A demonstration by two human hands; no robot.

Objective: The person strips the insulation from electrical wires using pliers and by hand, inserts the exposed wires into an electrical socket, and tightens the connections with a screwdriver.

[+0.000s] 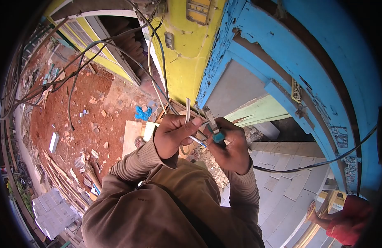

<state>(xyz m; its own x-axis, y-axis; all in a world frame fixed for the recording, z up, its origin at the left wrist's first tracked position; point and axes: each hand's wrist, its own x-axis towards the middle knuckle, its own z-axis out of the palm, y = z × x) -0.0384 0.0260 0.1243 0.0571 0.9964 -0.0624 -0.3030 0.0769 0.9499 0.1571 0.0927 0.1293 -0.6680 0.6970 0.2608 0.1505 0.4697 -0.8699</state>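
Note:
My left hand [173, 133] is closed, thumb against fingers, on a white cable [188, 108] whose end sticks up above the thumb. My right hand [231, 148] grips a pair of pliers [210, 118] with teal handles and metal jaws pointing up. The jaws are close to my left fingertips, by the thin wire ends there; whether they bite on a wire I cannot tell. A strand with a blue part [199, 141] hangs between the two hands, under the pliers.
Loose dark cables [112, 43] loop across the upper left. A yellow wall [182, 53] and peeling blue woodwork [257, 29] rise ahead. Rubble covers the red soil [91, 107] below left. Grey paving [278, 177] lies right. A person's red garment [350, 223] shows lower right.

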